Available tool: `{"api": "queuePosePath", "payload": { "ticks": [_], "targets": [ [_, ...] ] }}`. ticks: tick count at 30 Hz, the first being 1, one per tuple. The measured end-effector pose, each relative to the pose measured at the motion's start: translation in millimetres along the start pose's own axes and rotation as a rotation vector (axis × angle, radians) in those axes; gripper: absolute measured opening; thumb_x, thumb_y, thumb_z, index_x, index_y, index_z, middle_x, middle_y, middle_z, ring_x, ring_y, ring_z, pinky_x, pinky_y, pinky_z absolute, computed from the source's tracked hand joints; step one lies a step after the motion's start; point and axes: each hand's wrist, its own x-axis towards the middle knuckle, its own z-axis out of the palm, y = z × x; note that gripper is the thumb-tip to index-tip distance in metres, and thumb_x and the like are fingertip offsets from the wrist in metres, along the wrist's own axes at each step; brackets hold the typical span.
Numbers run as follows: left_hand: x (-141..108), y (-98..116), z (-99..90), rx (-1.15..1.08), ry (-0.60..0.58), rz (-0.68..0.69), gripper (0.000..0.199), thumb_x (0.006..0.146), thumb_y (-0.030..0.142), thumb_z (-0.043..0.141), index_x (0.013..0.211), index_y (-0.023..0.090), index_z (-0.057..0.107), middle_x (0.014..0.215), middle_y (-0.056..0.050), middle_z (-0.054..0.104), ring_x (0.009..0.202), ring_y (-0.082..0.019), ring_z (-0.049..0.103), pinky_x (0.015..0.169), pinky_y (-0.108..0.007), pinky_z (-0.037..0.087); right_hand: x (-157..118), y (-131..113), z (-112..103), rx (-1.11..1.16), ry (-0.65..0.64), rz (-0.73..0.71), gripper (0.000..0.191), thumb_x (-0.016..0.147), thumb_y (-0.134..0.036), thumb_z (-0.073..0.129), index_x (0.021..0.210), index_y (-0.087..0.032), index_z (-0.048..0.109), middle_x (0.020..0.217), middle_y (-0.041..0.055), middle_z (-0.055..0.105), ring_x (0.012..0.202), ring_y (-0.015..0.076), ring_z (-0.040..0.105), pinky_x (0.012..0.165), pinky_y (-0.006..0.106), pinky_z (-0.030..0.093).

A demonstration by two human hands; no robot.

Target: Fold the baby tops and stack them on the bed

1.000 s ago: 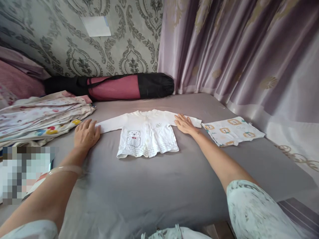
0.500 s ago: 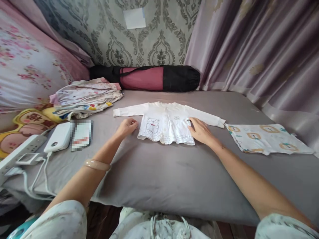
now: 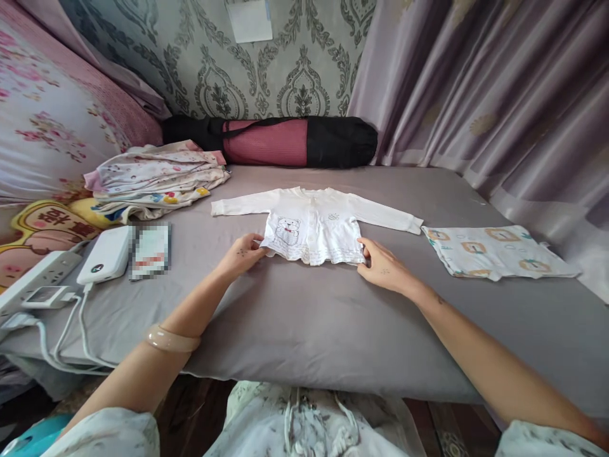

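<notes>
While the left hand pinches one hem corner of the small white cloth cardigan with a bear print, the right hand seems to pinch the opposite corner, contact partly hidden. Cardigan flat on the smooth grey sheet, sleeves outstretched. To the right, folded white cloth with orange prints; leftward, heap of pale patterned garments; beyond, long black-and-red cylindrical bag

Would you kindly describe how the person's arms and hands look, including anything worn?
The left hand and right hand are ungloved, each with small marks on the back. A pale bangle circles the left forearm. The pale sleeves carry a greyish print.
</notes>
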Motion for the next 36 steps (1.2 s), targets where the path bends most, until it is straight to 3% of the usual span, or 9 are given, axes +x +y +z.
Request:
{"api": "queuePosePath", "payload": {
  "ticks": [4,10,14,19,24,30,33,36],
  "targets": [
    [1.4,3.1,9.4,0.145,0.115,-0.003,0.033,0.077,0.035,0.057,0.105,0.017,0.058,0.063,0.002,0.061,0.055,-0.015,0.055,0.052,-0.025,0.037,0.0,-14.3,5.8,-0.128,0.06,0.092,0.048,0.086,-0.026,0.045,0.133,-0.021,0.048,0.114,0.0116,0.066,0.094,0.0255,0.063,0.073,0.032,0.045],
    [1.8,6.1,11.6,0.585,0.166,0.149,0.036,0.085,0.026,0.05,0.12,0.02,0.052,0.088,-0.006,0.068,0.083,-0.024,0.064,0.067,-0.031,0.045,0.6,-23.9,1.2,-0.306,-0.014,0.1,0.041,0.091,-0.018,0.039,0.131,-0.02,0.048,0.11,0.0146,0.068,0.095,0.0283,0.066,0.072,0.033,0.043],
    [3.9,1.4,-8.9,0.862,0.066,0.414,0.033,0.091,0.023,0.044,0.122,0.02,0.051,0.105,-0.011,0.066,0.1,-0.026,0.061,0.08,-0.034,0.046,-2.7,-23.9,-13.1,-0.428,-0.052,0.067,0.04,0.09,-0.012,0.037,0.127,-0.02,0.049,0.109,0.0148,0.068,0.092,0.0267,0.067,0.073,0.033,0.042],
    [7.4,-3.0,-25.8,1.068,-0.071,0.613,0.026,0.095,0.02,0.037,0.108,0.02,0.059,0.095,-0.01,0.064,0.093,-0.024,0.059,0.081,-0.033,0.047,-6.3,-21.6,-18.0,-0.527,-0.104,0.018,0.038,0.093,-0.014,0.035,0.128,-0.019,0.05,0.109,0.0153,0.065,0.091,0.0271,0.066,0.073,0.034,0.041],
    [5.9,-13.5,-32.5,1.079,-0.071,0.688,0.032,0.097,0.024,0.034,0.115,0.021,0.061,0.089,-0.009,0.062,0.087,-0.023,0.057,0.075,-0.03,0.047,-9.6,-13.0,-14.8,-0.586,-0.061,-0.101,0.04,0.095,-0.013,0.031,0.128,-0.02,0.051,0.105,0.0142,0.062,0.086,0.024,0.065,0.065,0.031,0.038],
    [-4.9,-28.0,-53.9,0.977,-0.043,0.745,0.038,0.1,0.034,0.034,0.13,0.024,0.055,0.092,-0.007,0.061,0.087,-0.021,0.059,0.072,-0.03,0.047,-25.0,-0.9,-27.4,-0.616,-0.076,-0.268,0.032,0.096,-0.012,0.034,0.111,-0.019,0.061,0.097,0.0099,0.059,0.077,0.0207,0.06,0.062,0.031,0.035],
    [-8.7,-13.3,-48.2,0.911,0.019,0.8,0.037,0.097,0.04,0.042,0.125,0.022,0.058,0.099,-0.009,0.062,0.092,-0.023,0.059,0.083,-0.036,0.047,-26.3,-11.4,-35.3,-0.565,-0.009,-0.291,0.023,0.095,-0.015,0.04,0.101,-0.018,0.062,0.094,0.0095,0.059,0.084,0.0234,0.057,0.067,0.033,0.037],
    [-9.4,14.7,-20.8,0.834,-0.018,0.886,0.032,0.095,0.035,0.047,0.12,0.02,0.059,0.106,-0.009,0.063,0.098,-0.025,0.058,0.089,-0.038,0.045,-16.4,-34.2,-32.2,-0.386,0.057,-0.421,0.021,0.094,-0.015,0.043,0.104,-0.019,0.061,0.102,0.0098,0.06,0.096,0.0245,0.055,0.077,0.034,0.041]
  ]
}}
